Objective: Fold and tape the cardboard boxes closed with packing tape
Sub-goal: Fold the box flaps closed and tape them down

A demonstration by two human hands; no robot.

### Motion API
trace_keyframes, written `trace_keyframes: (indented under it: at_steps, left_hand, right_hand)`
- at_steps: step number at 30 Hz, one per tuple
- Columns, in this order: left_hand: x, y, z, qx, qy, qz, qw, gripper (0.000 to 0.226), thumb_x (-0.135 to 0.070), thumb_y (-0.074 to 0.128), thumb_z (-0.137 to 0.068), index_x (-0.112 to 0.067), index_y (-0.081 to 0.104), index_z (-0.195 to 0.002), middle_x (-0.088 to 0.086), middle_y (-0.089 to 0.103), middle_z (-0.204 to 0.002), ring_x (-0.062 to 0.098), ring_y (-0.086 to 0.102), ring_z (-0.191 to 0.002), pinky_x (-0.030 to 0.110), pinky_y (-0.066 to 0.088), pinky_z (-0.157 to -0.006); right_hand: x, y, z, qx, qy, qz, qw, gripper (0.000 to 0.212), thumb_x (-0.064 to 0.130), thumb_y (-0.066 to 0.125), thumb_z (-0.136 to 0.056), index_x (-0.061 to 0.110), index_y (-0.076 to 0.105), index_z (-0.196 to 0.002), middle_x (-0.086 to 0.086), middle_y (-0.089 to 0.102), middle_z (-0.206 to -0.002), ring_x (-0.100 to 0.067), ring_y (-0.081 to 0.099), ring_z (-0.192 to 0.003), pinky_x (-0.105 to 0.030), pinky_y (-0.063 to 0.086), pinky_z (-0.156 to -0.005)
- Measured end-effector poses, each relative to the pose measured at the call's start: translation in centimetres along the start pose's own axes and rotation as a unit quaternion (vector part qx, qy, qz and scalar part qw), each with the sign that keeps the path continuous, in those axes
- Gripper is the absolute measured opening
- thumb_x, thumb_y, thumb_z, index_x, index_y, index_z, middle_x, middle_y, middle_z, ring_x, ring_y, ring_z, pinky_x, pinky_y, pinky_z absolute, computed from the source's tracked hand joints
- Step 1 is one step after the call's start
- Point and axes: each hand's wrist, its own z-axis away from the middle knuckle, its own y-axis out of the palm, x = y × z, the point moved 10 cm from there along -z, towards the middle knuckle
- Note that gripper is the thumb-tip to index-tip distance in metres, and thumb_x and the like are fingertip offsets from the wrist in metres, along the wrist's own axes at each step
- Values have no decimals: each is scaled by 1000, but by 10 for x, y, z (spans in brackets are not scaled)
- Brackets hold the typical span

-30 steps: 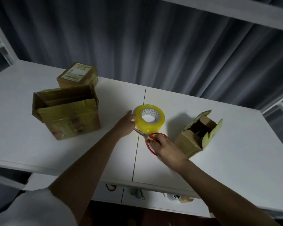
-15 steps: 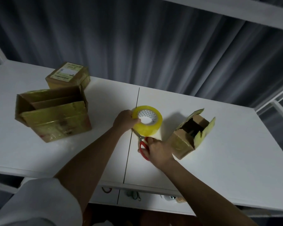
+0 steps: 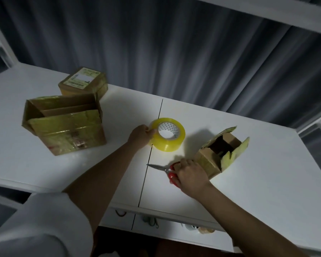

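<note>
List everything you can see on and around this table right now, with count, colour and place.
large cardboard box: one, brown, open, table's left
labelled box: one, brown, closed, behind the large one
small cardboard box: one, brown, flaps open, tipped, table's right
packing tape roll: one, yellow, table centre
scissors: one pair, red handles, blades closed, near the front edge
table: one, white, seam down the middle
curtain: grey, behind the table
left hand: fingers grip the tape roll's left side
right hand: fingers on the scissors' handles
</note>
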Motion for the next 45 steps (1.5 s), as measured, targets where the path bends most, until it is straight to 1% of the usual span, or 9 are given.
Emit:
trace_keyframes:
  at_steps: [2, 5, 11, 15, 21, 28, 37, 41, 45]
  left_hand:
    - [4, 2, 5, 23, 2, 23, 999, 44, -32, 41, -99, 4, 65, -91, 22, 68, -90, 35, 65, -84, 36, 49, -73]
    - [14, 10, 13, 35, -15, 89, 995, 21, -6, 50, -88, -1, 59, -106, 18, 64, -109, 33, 61, -100, 33, 45, -78]
    - [8, 26, 28, 3, 14, 46, 999, 61, -14, 78, -72, -3, 45, -122, 8, 45, -120, 23, 50, -111, 32, 46, -84]
    - [8, 9, 33, -100, 49, 7, 994, 16, -15, 64, -87, -3, 56, -95, 13, 63, -97, 25, 60, -91, 32, 49, -75]
    - [24, -24, 48, -114, 66, -1, 991, 5, -9, 63, -84, -10, 59, -81, 4, 63, -85, 19, 59, -81, 28, 45, -70]
    - [59, -57, 81, -146, 41, -23, 988, 8, -13, 61, -87, -13, 54, -83, 4, 60, -82, 19, 58, -78, 30, 46, -69]
    - [68, -73, 103, -145, 37, -13, 989, 7, -14, 62, -88, -16, 55, -89, -5, 58, -86, 13, 57, -79, 26, 46, -74]
    - [71, -73, 107, -135, 56, -30, 989, 7, -15, 58, -91, -14, 56, -97, 2, 61, -96, 15, 58, -85, 29, 48, -79]
    - [76, -72, 116, -129, 46, -7, 991, 19, -12, 56, -92, -13, 58, -111, 2, 61, -108, 13, 56, -93, 20, 42, -82]
  right_hand:
    - [-3, 4, -7, 33, 4, -40, 999, 41, 38, 51, -94, 12, 54, -125, -12, 51, -122, -27, 52, -110, -36, 47, -89]
    - [1, -12, -20, 32, 0, -113, 993, 30, 31, 51, -92, 14, 59, -117, -9, 53, -117, -26, 54, -107, -36, 51, -85]
    - [-33, -38, -71, -14, 38, -135, 990, 72, 23, 64, -83, 11, 30, -146, -11, 29, -150, -28, 22, -141, -36, 18, -117]
    - [-34, -16, -86, 93, -3, -1, 996, 62, 19, 55, -90, 16, 29, -146, -9, 39, -147, -22, 26, -141, -39, -2, -117]
    - [-17, -28, -98, 44, -35, 49, 997, 42, 29, 52, -92, 21, 47, -133, -6, 61, -125, -24, 55, -118, -31, 28, -106]
    - [-1, -25, -123, -10, 18, -56, 998, 61, 59, 39, -93, 12, 49, -132, -16, 62, -120, -31, 49, -120, -38, 18, -114]
    - [-2, -26, -113, 3, 43, -88, 995, 58, 45, 44, -96, 10, 38, -141, -15, 55, -130, -31, 42, -127, -34, 23, -110]
    - [3, -48, -79, -87, 35, -137, 986, 56, 28, 59, -89, 5, 43, -138, -20, 47, -131, -38, 42, -123, -41, 36, -100]
    - [5, -14, -26, 44, 71, -87, 993, 47, 37, 50, -92, 7, 43, -128, -12, 44, -128, -29, 43, -118, -35, 42, -92]
